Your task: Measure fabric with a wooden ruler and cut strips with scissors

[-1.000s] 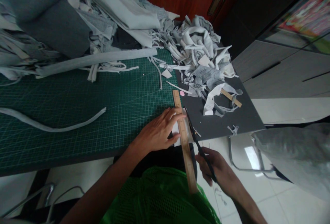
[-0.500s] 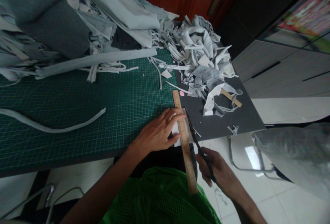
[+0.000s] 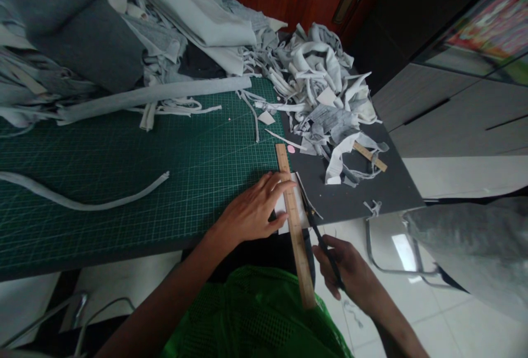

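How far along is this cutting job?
Looks done: loose scraps are heaped. In hand: the left hand presses the wooden ruler onto the white piece; the right hand holds a dark cutting tool at its edge, by a thin strip. Still to do: perhaps finishing that edge; how many pieces remain, I can't tell.

A small cloth-cutting workroom, by the look of it — a gridded cutting mat (image 3: pixel 198 160) covers most of the table (image 3: pixel 388 196), fabric (image 3: pixel 193 9) lies heaped along its far edge, scraps (image 3: pixel 330 110) crowd its far right corner, and a wooden ruler (image 3: pixel 295 226) and scissors (image 3: pixel 325 248) cross its near edge.
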A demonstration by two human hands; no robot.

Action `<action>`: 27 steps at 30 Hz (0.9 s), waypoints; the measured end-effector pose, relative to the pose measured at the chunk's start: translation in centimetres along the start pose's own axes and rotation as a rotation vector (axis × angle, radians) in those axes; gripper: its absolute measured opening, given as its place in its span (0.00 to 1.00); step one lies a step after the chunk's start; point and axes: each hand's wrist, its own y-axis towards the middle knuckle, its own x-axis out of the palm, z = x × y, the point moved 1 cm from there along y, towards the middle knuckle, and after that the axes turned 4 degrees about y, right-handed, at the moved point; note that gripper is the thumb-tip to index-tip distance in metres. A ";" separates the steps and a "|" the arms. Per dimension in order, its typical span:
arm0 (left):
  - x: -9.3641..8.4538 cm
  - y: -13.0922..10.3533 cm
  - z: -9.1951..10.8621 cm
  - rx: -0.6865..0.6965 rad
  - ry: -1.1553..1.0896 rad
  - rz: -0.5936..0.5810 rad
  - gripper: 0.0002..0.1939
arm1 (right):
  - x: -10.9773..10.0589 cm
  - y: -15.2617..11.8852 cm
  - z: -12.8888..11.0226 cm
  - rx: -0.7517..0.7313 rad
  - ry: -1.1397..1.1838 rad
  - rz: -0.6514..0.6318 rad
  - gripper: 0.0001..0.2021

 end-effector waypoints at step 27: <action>0.0 -4.4 0.0 -0.346 0.486 0.177 0.30 | -0.1 -1.4 -0.6 -0.203 0.347 -0.070 0.31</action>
